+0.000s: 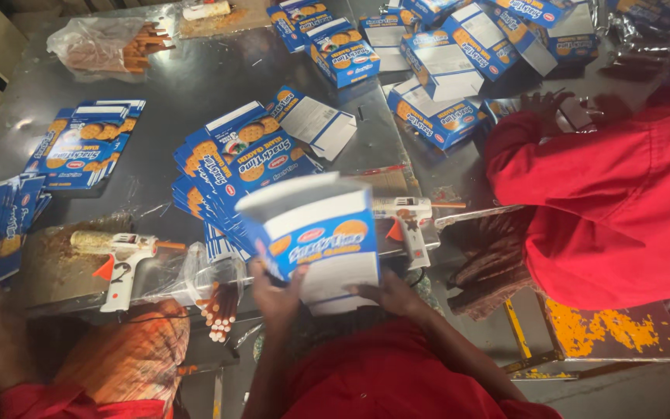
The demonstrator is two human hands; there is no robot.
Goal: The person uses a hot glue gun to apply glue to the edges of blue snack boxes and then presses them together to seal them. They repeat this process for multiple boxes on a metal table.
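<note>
I hold an opened-up blue and white biscuit carton (316, 237) upright in front of me, its top flaps open. My left hand (275, 291) grips its lower left corner and my right hand (388, 293) grips its lower right edge. Just behind the carton lies a fanned stack of flat blue cartons (234, 167) on the dark metal table (188, 85). A white glue gun (409, 221) rests to the right of the carton, close to my right hand.
A second glue gun (122, 264) lies at the left beside a bag of glue sticks (219, 299). Folded cartons (443, 62) crowd the far right. A person in red (606, 202) works at the right; another sits at the lower left (126, 357). More flat cartons (83, 143) lie left.
</note>
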